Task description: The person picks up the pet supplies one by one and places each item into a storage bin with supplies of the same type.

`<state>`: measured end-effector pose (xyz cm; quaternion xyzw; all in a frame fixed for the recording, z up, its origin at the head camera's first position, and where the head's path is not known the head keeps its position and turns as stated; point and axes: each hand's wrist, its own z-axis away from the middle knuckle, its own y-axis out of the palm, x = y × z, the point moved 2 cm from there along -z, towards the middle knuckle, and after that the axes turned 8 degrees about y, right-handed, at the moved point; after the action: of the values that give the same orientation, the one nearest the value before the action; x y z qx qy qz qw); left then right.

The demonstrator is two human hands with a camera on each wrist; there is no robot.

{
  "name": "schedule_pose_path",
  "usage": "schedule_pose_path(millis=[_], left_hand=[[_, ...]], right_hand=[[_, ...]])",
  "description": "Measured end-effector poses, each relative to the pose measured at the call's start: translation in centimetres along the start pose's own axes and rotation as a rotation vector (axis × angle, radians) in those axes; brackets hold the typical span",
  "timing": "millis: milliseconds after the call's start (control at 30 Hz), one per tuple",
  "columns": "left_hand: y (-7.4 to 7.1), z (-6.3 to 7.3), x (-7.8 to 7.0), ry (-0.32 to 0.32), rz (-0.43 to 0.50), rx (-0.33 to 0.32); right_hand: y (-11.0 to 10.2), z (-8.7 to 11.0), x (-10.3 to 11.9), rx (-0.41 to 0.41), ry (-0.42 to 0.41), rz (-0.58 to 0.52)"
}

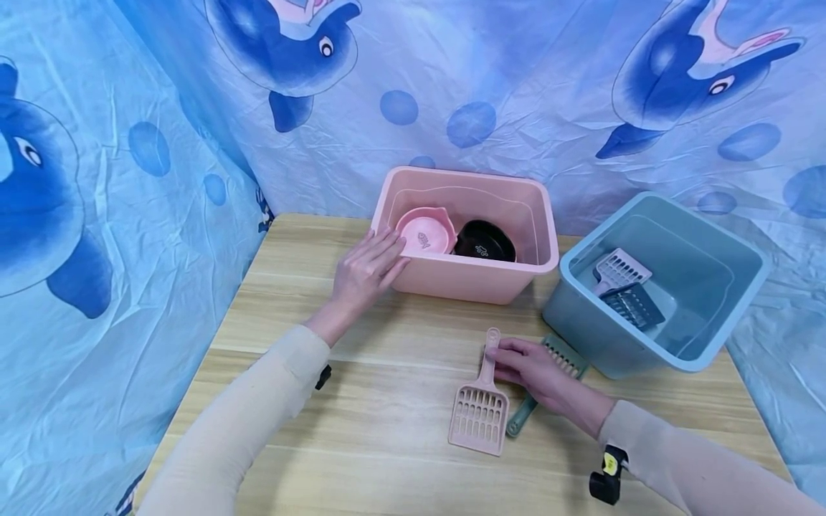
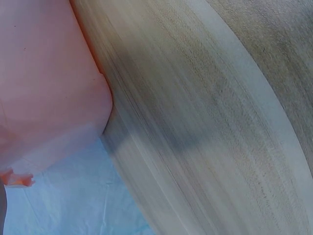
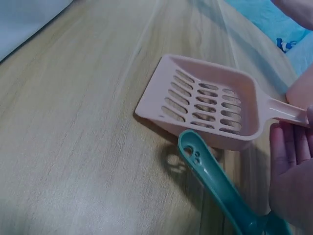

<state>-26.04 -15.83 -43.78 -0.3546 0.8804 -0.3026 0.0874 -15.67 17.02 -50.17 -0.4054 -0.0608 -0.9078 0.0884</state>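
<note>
A pink litter scoop (image 1: 480,421) with a slotted pan lies pan towards me on the table; my right hand (image 1: 530,369) pinches its handle. Under and beside that hand is a green litter scoop (image 1: 563,356), partly hidden by it. In the right wrist view the green scoop's handle (image 3: 215,178) points at the pan of the pink scoop (image 3: 205,105). My left hand (image 1: 369,266) rests with extended fingers on the near left rim of a pink bin (image 1: 461,281). Inside that bin sit a pink bowl (image 1: 426,228) and a black bowl (image 1: 485,242).
A blue-grey bin (image 1: 600,344) stands at the right, holding a pale litter scoop (image 1: 621,268) and a dark one (image 1: 635,307). Behind the wooden table (image 1: 361,430) hangs a blue cloth (image 1: 529,86) with dolphin prints, close to both bins.
</note>
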Motion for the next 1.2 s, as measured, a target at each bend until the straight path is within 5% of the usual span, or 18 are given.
schedule_pose_path(millis=[233,700,1033,1200], left_hand=[[0.0,0.0,0.0,0.002,0.002,0.001],[-0.3,-0.1,-0.4,0.003,0.000,0.010],[-0.3,-0.2,-0.4,0.013,0.000,0.002],[-0.5,-0.2,-0.5,0.020,-0.005,-0.016]], right_hand=[[0.5,0.3,1.3,-0.059,-0.064,0.063],[0.3,4.4,9.3,-0.095,-0.483,0.044],[-2.5,9.1,16.9,-0.117,-0.778,-0.007],[-4.7,11.1,19.9,-0.145,-0.862,-0.059]])
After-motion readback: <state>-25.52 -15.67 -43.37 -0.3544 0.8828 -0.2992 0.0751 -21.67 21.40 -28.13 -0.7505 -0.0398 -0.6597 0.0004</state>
